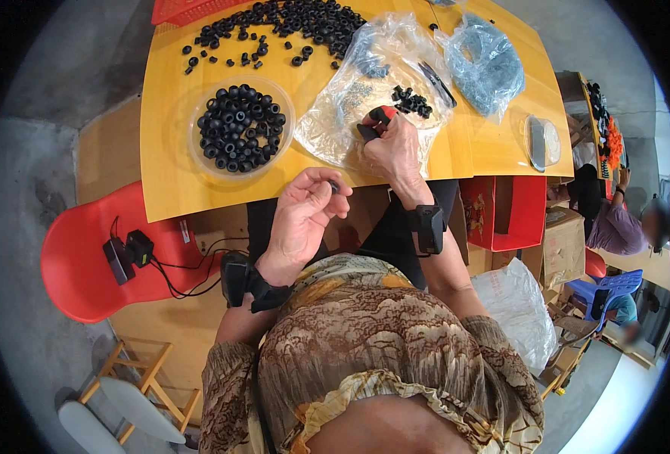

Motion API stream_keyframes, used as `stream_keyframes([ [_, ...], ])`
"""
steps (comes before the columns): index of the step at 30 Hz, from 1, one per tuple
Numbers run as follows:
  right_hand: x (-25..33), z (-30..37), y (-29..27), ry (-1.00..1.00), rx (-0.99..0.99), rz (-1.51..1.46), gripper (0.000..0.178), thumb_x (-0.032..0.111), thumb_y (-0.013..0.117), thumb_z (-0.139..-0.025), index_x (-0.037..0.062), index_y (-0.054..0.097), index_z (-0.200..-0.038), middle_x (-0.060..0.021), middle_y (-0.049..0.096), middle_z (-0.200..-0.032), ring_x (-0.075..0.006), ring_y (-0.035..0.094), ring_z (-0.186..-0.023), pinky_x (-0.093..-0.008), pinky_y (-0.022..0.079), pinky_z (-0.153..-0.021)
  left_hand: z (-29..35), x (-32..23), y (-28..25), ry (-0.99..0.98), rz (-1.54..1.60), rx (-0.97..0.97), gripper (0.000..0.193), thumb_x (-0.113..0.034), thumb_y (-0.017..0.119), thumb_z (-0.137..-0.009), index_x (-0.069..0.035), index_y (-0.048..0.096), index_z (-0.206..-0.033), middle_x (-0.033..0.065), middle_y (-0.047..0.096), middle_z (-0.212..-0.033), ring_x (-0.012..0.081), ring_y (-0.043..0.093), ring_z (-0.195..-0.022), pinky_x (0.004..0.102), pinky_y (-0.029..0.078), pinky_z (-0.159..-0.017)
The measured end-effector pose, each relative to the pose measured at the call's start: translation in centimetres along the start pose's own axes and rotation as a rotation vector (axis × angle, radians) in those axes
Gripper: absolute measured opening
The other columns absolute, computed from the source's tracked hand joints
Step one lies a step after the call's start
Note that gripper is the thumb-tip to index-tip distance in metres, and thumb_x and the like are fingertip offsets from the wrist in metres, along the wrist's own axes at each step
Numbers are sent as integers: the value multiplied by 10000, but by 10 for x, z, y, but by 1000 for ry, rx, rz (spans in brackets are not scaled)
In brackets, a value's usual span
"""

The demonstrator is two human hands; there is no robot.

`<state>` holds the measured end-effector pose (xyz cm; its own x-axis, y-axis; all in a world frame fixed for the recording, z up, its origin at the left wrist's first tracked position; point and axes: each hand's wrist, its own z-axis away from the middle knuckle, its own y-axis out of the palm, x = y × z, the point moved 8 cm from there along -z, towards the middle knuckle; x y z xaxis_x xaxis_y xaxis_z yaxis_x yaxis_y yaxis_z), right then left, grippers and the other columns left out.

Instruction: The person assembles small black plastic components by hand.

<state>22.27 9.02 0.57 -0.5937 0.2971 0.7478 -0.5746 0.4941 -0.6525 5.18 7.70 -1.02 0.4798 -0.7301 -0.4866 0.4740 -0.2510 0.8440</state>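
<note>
My left hand (305,212) is raised just off the table's front edge, thumb and fingers pinching a small black round part (334,186). Over the clear plastic bag (327,125), my right hand (397,151) is closed, with black and red material (381,116) at its fingertips. Whether that is finger covers or a held thing, I cannot tell. Just beyond it lies a cluster of small black parts (412,102) on the plastic. A slim black tool (438,84) rests beside them. Left of my hands stands a clear round bowl (196,148) filled with black ring-like parts (240,129).
Loose black parts (305,23) spread across the table's far side by a red basket (187,9). A second plastic bag (486,68) and a clear container (543,142) lie right. A red chair (78,257) holds cabled devices. Another person (618,227) sits far right.
</note>
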Motion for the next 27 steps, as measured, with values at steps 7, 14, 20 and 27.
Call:
stream_keyframes([
  [7,13,6,-7,-98,-28,33,123,60,624,-653,-6,574,-744,-177,581,-779,-340,585,-693,-359,464,-599,-4,1,-8,-2,-24,-46,171,-136,495,-874,-10,499,-990,98,566,-859,139,534,-680,250,433,-650],
  [14,27,1,9,-274,65,323,244,-4,545,-592,-5,586,-832,-160,560,-821,-390,542,-696,-398,448,-594,-6,5,2,-17,-35,-44,142,-142,495,-876,-21,508,-950,84,573,-813,139,545,-655,252,438,-624],
  [20,21,4,-5,-181,-8,104,115,26,614,-684,-4,583,-790,-153,544,-766,-313,576,-685,-373,449,-575,-7,2,-1,-2,-34,-51,167,-173,507,-874,-25,501,-949,83,571,-807,152,548,-660,261,439,-621],
  [27,14,23,-24,201,163,-1000,83,9,640,-745,27,631,-826,-22,623,-738,-80,562,-600,-188,423,-561,-10,0,13,41,-7,57,264,-263,540,-855,-24,491,-956,97,579,-795,169,563,-653,268,451,-609],
])
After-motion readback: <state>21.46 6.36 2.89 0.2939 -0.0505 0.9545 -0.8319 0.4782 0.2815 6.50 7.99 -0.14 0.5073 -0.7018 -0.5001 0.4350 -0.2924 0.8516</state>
